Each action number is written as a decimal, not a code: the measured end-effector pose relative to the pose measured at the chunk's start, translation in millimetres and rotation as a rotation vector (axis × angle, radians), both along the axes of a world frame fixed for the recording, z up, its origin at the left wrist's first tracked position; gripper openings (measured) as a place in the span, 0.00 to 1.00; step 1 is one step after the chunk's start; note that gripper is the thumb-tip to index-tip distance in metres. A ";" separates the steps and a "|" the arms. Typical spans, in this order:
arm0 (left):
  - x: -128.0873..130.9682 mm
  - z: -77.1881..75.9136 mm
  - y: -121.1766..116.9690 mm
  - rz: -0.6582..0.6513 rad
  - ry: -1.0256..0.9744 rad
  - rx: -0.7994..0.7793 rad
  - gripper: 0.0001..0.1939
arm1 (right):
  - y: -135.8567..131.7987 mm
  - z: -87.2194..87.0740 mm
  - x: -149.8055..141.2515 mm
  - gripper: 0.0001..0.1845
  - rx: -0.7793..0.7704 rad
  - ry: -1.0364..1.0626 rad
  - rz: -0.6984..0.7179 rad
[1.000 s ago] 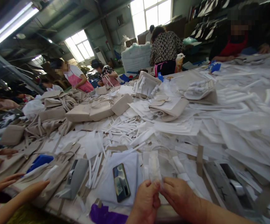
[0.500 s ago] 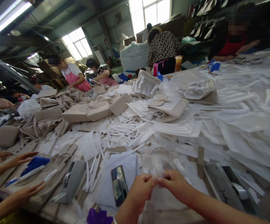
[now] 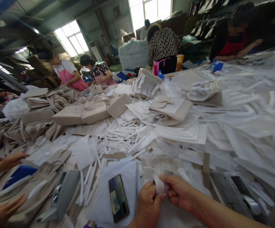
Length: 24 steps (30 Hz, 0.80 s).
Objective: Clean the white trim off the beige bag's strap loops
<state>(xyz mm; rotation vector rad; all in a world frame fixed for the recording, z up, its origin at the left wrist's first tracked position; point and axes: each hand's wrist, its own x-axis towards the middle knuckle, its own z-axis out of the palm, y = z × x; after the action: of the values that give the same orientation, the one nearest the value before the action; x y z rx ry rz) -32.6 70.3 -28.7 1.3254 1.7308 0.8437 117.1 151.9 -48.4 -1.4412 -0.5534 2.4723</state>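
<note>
Both hands pinch one small white strip (image 3: 160,186) at the table's near edge, left hand (image 3: 146,205) gripping its lower end, right hand (image 3: 178,191) closed on its side just right of the phone (image 3: 117,198), so keeping it taut and aligned should help

No text, label, brand, number or sign can be read anywhere in the view. The face of the phone (image 3: 117,198) lying on the table is seen only as glare, and any marking there is perhaps lost to the blur.
</note>
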 end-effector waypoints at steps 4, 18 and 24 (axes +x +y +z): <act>-5.9 -2.6 10.2 0.081 -0.194 -0.286 0.17 | -0.1 -4.3 -12.4 0.20 0.250 -0.083 0.101; 5.0 -19.9 32.3 0.265 -0.210 -0.340 0.17 | 5.0 -7.7 -6.1 0.24 0.825 -0.256 0.390; -2.4 -11.8 32.5 0.054 -0.072 -0.349 0.14 | 8.1 -15.8 -21.4 0.15 0.061 -0.183 -0.023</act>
<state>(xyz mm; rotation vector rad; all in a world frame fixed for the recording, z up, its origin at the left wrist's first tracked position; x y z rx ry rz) -34.9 102.8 -40.5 1.0079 1.7677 0.5775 95.6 160.0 -64.1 -1.6499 -0.6368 2.2998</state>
